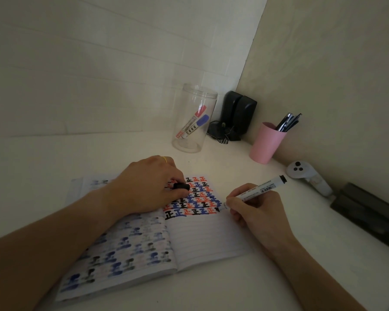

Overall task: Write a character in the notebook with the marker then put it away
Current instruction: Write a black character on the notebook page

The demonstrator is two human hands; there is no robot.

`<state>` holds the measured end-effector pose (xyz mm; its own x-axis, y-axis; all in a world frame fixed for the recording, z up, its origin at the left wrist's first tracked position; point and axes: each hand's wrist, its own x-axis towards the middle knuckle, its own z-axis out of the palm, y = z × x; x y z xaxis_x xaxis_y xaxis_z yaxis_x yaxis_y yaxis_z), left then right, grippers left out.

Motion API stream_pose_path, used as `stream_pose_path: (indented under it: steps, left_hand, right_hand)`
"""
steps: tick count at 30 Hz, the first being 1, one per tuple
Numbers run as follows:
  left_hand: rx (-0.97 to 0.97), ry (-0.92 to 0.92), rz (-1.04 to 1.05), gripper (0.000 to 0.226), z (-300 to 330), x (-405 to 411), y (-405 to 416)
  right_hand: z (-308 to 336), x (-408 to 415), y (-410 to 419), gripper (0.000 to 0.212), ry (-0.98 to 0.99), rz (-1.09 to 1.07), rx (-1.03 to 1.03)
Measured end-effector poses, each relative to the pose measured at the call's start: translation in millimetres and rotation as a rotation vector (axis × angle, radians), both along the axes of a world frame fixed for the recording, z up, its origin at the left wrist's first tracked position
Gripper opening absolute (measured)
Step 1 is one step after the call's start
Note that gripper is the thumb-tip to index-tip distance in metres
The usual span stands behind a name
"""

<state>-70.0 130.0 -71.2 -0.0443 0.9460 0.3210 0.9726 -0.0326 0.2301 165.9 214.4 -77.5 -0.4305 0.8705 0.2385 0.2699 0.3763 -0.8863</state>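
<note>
Head view: the notebook (157,232) is laid open on the counter (279,277), its right page ruled and filled at the top with rows of one character in black, red and blue. The left hand (151,187) is pressed flat on the pages at about 10 o'clock from the page centre, apparently to keep the book from shifting or closing; its fingers (180,194) are curled shut around the black cap (181,186), kept ready for recapping. The marker (254,193) is pinched in the closed fingers of the right hand (254,212), slanted with its tail toward 2 o'clock, so the tip meets the paper at the right end of the last written row, where a black stroke is begun. The character is judged to be in progress. A clear jar (194,120) at 12 o'clock holds two markers and is likely where this one belongs.
</note>
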Motion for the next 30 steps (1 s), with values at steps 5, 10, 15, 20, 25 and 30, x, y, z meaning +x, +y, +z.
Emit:
stream_pose_path:
  steps: [5,10,15,20,25,30]
  left_hand:
    - [-0.011,0.007,-0.002,0.04,1.7,-0.3,0.4]
    - [-0.009,0.011,0.0,0.041,1.0,0.1,0.2]
    - [-0.001,0.018,-0.005,0.04,0.7,1.1,0.5]
    - [0.001,0.01,0.0,0.039,2.0,0.2,-1.1]
    - [-0.012,0.0,-0.004,0.039,1.2,0.4,-0.2]
    - [0.013,0.019,-0.016,0.039,9.0,0.7,5.8]
  right_hand:
    - [1.7,0.0,-0.3,0.013,0.013,0.02,-0.002]
    - [2.4,0.7,-2.4,0.011,0.023,0.054,-0.012]
    - [1.9,0.8,-2.3,0.012,-0.013,0.003,0.016]
    - [1.1,-1.1,0.4,0.013,-0.007,-0.046,0.034]
    - [-0.5,-1.6,0.9,0.014,-0.01,-0.068,0.023]
    - [7.6,-1.7,5.0,0.016,0.01,-0.098,0.025]
